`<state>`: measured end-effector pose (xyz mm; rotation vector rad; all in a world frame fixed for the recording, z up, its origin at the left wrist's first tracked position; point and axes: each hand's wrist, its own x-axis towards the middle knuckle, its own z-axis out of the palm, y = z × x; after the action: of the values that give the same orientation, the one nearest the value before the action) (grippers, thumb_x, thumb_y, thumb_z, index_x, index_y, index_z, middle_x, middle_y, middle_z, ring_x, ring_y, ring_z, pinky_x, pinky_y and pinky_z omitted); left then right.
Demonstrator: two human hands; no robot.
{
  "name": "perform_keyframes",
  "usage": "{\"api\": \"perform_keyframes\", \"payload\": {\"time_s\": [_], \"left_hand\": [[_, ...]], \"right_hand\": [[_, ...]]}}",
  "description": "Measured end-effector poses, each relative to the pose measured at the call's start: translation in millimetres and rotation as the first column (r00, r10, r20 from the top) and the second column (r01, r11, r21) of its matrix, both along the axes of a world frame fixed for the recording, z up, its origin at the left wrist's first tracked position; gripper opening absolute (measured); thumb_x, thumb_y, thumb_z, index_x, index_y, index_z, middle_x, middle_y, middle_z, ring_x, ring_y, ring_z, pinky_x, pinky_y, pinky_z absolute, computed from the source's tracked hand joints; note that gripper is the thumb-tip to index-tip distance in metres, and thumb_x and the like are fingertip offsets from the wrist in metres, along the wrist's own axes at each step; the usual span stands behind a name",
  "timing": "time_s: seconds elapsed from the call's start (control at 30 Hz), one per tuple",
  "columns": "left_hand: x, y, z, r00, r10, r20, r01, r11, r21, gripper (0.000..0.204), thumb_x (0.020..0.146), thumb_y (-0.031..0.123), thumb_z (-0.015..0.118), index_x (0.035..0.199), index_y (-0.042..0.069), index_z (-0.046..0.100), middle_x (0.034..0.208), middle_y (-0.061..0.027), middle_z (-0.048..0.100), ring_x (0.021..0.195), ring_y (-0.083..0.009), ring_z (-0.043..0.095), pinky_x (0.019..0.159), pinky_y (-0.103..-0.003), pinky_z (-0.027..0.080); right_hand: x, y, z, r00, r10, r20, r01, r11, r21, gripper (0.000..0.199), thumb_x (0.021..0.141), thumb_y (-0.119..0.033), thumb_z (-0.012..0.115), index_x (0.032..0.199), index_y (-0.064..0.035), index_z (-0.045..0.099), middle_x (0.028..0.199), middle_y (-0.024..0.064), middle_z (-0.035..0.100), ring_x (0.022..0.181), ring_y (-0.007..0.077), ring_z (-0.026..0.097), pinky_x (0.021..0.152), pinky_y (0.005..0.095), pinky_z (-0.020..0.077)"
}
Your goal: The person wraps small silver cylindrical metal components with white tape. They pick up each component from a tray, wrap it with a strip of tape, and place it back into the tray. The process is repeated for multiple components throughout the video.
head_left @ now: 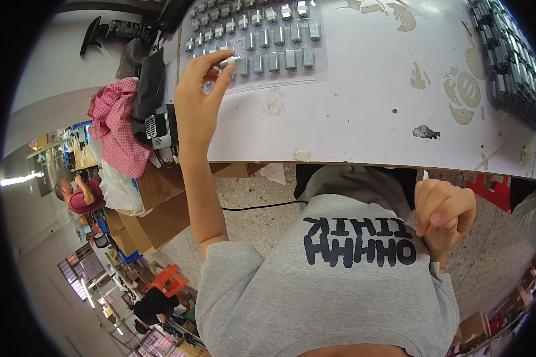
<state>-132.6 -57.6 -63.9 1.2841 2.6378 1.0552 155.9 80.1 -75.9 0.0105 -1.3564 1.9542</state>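
My left hand (203,89) reaches over the near left corner of a clear plastic tray (268,81). Its thumb and forefinger pinch a small silver motor with a white end (230,61). Several more small motors (273,62) stand in rows in the tray's pockets. Close to my body, past the table's near edge, my right hand (445,211) is closed with its fingers curled in. Whatever it may hold is hidden by the fingers.
Stacked rows of dark and silver parts (512,65) stand at the table's right. A grey and black device (162,128), a pink checked cloth (122,125) and cardboard boxes (152,220) line the left side. Two other people are farther off at left. A black cable (265,206) hangs below the table edge.
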Motion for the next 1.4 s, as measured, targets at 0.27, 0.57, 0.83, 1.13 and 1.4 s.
{"api": "perform_keyframes", "payload": {"time_s": [0.27,0.57,0.83,1.13,1.4], "left_hand": [[-27.4,13.2,2.3,0.999,0.046,0.017,-0.043,0.986,-0.162,0.019,0.08,0.01,0.055,0.098,0.003,0.056,0.089,-0.007,0.061,0.082,-0.0126,0.058,0.07,-0.023,0.043],[-45.2,28.9,-10.3,0.988,-0.114,-0.106,0.094,0.978,-0.185,0.014,0.078,0.009,0.056,0.091,0.005,0.06,0.082,-0.0075,0.058,0.073,-0.0181,0.055,0.067,-0.028,0.043],[-39.5,25.4,-31.0,0.903,-0.135,-0.407,0.083,0.986,-0.144,0.015,0.076,0.01,0.058,0.09,0.006,0.061,0.08,-0.0065,0.054,0.078,-0.022,0.049,0.069,-0.032,0.04],[9.5,9.9,-18.0,0.885,0.03,-0.464,-0.178,0.943,-0.28,0.021,0.072,0.025,0.064,0.082,0.007,0.06,0.078,-0.0056,0.053,0.076,-0.0222,0.047,0.067,-0.033,0.039],[0.1,13.4,-16.4,0.912,0.012,-0.41,-0.179,0.911,-0.372,0.025,0.07,0.028,0.066,0.081,0.007,0.061,0.08,-0.0063,0.055,0.08,-0.023,0.049,0.069,-0.034,0.041]], "right_hand": [[3.4,0.0,0.4,0.995,-0.037,0.097,0.042,0.998,-0.051,0.014,0.083,-0.013,0.05,0.077,-0.001,0.053,0.055,0.004,0.053,0.041,0.0085,0.044,0.041,0.0219,0.0294],[6.0,-0.4,0.4,0.993,-0.04,0.115,0.048,0.997,-0.065,0.012,0.081,-0.012,0.051,0.077,-0.0003,0.054,0.054,0.0041,0.052,0.041,0.0088,0.044,0.042,0.0222,0.0309],[9.9,4.1,2.5,0.99,0.116,0.075,-0.11,0.991,-0.083,0.012,0.072,0.002,0.05,0.081,0.005,0.058,0.058,0.0085,0.057,0.045,0.0131,0.052,0.04,0.0214,0.0355],[8.9,7.4,2.2,0.953,0.272,-0.135,-0.239,0.946,0.221,0.04,0.078,0.005,0.044,0.118,0.0046,0.042,0.06,0.0132,0.061,0.035,0.0078,0.044,0.032,0.018,0.0319],[50.4,23.2,26.2,0.791,0.563,-0.238,-0.582,0.813,-0.012,0.019,0.08,-0.004,0.054,0.094,0.0078,0.054,0.074,0.0225,0.061,0.041,0.0152,0.05,0.034,0.0213,0.0394]]}}
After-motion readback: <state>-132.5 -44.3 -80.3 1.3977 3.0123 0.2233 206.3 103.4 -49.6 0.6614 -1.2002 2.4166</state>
